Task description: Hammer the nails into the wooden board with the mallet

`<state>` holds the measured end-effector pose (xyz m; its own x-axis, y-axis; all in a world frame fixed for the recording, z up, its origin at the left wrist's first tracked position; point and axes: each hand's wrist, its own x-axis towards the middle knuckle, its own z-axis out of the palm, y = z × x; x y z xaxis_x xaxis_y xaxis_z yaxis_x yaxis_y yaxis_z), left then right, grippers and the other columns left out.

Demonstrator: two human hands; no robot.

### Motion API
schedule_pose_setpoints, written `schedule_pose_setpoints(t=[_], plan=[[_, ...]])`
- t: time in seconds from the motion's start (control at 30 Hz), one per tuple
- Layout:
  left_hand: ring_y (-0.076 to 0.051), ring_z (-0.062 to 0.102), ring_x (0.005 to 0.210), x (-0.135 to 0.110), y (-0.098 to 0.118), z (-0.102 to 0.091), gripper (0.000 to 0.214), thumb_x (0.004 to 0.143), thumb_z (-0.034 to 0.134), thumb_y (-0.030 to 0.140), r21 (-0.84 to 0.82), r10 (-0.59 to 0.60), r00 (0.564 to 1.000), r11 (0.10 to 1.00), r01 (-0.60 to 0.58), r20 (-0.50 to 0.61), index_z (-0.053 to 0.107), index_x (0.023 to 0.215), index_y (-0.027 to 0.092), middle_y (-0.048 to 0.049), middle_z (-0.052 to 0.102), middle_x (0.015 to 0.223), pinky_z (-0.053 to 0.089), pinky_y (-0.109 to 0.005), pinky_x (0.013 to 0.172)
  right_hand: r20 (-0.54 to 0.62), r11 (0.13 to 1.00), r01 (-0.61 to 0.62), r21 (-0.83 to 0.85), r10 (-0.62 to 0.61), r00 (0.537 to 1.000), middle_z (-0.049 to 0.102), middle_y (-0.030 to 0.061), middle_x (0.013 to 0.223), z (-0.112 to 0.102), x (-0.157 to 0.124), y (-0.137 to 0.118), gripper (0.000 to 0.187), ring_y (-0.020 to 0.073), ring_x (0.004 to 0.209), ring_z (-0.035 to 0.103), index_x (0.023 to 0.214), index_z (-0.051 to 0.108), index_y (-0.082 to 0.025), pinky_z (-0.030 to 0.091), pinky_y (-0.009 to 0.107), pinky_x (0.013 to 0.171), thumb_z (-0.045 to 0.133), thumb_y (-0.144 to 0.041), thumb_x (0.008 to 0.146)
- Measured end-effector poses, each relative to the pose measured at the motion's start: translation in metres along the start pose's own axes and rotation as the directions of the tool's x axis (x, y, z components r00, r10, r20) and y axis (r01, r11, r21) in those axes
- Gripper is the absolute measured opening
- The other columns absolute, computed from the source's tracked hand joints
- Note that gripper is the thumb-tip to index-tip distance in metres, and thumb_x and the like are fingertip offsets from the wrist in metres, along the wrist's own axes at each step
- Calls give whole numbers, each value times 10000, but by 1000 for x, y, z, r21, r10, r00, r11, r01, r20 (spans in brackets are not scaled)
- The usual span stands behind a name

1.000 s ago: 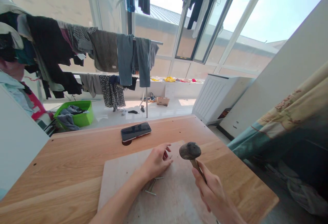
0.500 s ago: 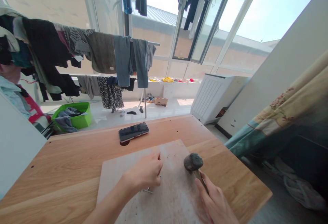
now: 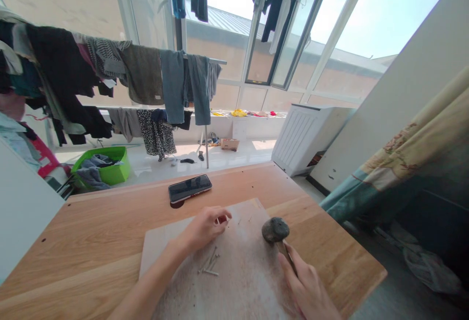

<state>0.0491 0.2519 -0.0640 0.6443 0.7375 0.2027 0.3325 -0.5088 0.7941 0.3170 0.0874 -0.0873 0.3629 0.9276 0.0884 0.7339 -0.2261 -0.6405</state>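
My right hand (image 3: 309,288) is closed around the wooden handle of a hammer (image 3: 275,230), whose dark head hovers just above the pale board (image 3: 242,281). My left hand (image 3: 204,227) rests on the board's far part, fingertips pinched on a small nail I can barely make out. Several loose nails (image 3: 209,264) lie on the board just below that hand. The hammer head sits a hand's width to the right of my left fingers.
The board lies on a wooden table (image 3: 110,222). A black phone (image 3: 189,187) rests at the table's far edge. Beyond are a drying rack with clothes (image 3: 146,80), a green laundry basket (image 3: 104,166), a white cabinet (image 3: 308,132) and a patterned curtain (image 3: 414,154) at the right.
My left hand left the loose nails and moved up the board to its far part with pinched fingertips. The hammer, raised a second ago, came down close to the board.
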Motion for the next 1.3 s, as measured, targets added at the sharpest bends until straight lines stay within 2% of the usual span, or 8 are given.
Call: schedule_pose_setpoints(t=[0.17, 0.4, 0.53, 0.7, 0.8, 0.93, 1.03, 1.3], plan=[[-146, 645, 798, -1, 8, -2, 246, 888, 543, 103, 63, 22, 1000, 998, -21, -10, 751, 990, 187, -50, 689, 960, 479, -240, 748, 16, 995, -66, 68, 65, 998, 829, 131, 1057, -1, -4, -7, 531, 331, 1074, 762, 1237, 734, -192, 618, 341, 823, 474, -544, 937], [-208, 676, 927, -2, 27, -8, 316, 834, 522, -11, 363, 11, 989, 930, -64, 147, 725, 971, 189, -67, 730, 1017, 477, -285, 816, 70, 993, -102, 62, 97, 993, 759, 51, 613, -1, -5, -8, 522, 293, 643, 781, 1218, 737, -216, 591, 312, 525, 429, -551, 961], [-204, 664, 903, -2, 31, -4, 287, 857, 486, 2, 403, 7, 992, 913, -58, 128, 689, 931, 191, -60, 713, 967, 464, -283, 777, 63, 996, -63, 64, 59, 996, 810, 71, 758, -3, -3, -8, 521, 299, 723, 797, 1204, 741, -225, 614, 321, 583, 441, -569, 953], [-196, 655, 858, -2, 30, -2, 232, 842, 497, 18, 367, -6, 993, 929, -38, 117, 652, 849, 191, -48, 706, 925, 448, -275, 742, 49, 995, -21, 95, 17, 999, 839, 90, 881, -3, -4, -9, 511, 300, 733, 798, 1223, 734, -237, 626, 332, 638, 432, -558, 965], [-208, 668, 881, -2, 31, -1, 247, 835, 492, 15, 355, -19, 992, 934, -28, 129, 666, 869, 187, -61, 723, 952, 455, -282, 756, 39, 996, 15, 88, -19, 999, 844, 95, 915, -1, -1, -5, 484, 330, 834, 802, 1172, 754, -263, 632, 353, 694, 456, -572, 949], [-208, 686, 911, -2, 28, 5, 334, 836, 493, 26, 240, -33, 996, 971, 13, 83, 689, 1058, 183, -70, 748, 1012, 480, -285, 800, 28, 998, 13, 54, -15, 1000, 841, 112, 943, -1, 1, -4, 496, 348, 964, 788, 1154, 767, -243, 628, 370, 771, 464, -575, 943], [-177, 685, 808, -1, 20, 10, 392, 822, 553, 68, 76, -83, 996, 994, 81, 26, 661, 1183, 176, -41, 764, 925, 499, -266, 768, 32, 998, -21, 52, 19, 999, 835, 121, 973, -3, -2, -7, 537, 337, 1003, 779, 1204, 751, -212, 624, 359, 788, 447, -578, 955], [-145, 639, 707, -1, 1, 13, 362, 781, 634, 128, -69, -91, 995, 994, 88, -45, 671, 1137, 183, -2, 767, 823, 508, -261, 742, 39, 992, 16, 128, -21, 999, 733, 49, 585, -4, -4, -34, 602, 313, 717, 776, 1275, 720, -212, 589, 324, 593, 404, -616, 959]])
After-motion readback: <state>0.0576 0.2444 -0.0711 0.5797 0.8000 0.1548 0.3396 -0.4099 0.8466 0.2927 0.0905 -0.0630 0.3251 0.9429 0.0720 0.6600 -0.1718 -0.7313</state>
